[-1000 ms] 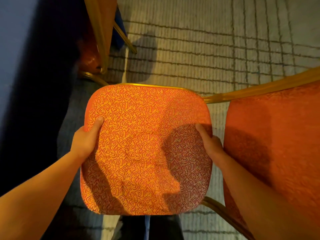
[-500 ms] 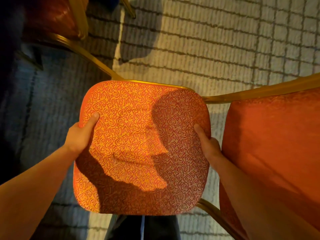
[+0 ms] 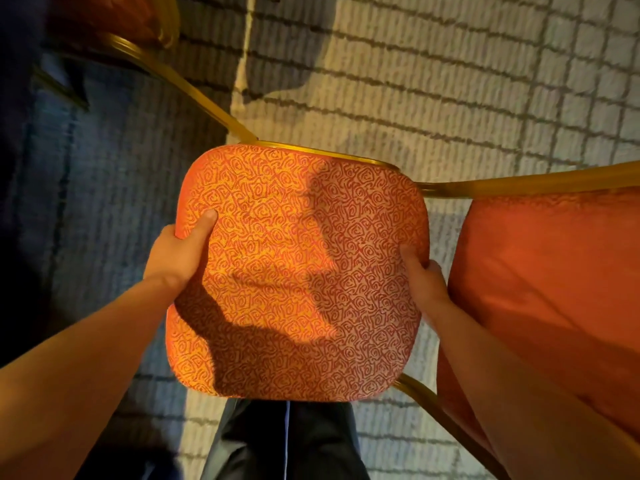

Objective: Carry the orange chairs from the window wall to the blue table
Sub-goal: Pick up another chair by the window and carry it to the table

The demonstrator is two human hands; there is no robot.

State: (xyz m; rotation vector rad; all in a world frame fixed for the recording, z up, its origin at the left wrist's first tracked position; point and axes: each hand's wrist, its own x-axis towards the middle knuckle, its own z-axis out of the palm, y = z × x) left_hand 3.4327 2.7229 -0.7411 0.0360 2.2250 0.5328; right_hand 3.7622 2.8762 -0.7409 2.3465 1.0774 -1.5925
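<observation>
I look straight down on an orange chair with a swirl-patterned seat cushion (image 3: 298, 271) and a gold metal frame. My left hand (image 3: 180, 251) grips the seat's left edge, thumb on top. My right hand (image 3: 424, 278) grips the seat's right edge the same way. The chair's plain orange backrest (image 3: 554, 289) rises at the right, beside my right forearm. The chair's legs are hidden under the seat. No blue table shows in this view.
Another orange chair with a gold frame (image 3: 114, 32) stands at the top left, one gold leg (image 3: 194, 95) slanting toward my seat. Pale carpet with a grid pattern (image 3: 433, 81) lies ahead; the carpet at left (image 3: 86, 202) is bluish and in shadow. My dark trousers (image 3: 287, 441) show below.
The blue surface at the far left has dropped out of view, and the other chair has slid toward the top left corner. Both hands keep their grip on the seat.
</observation>
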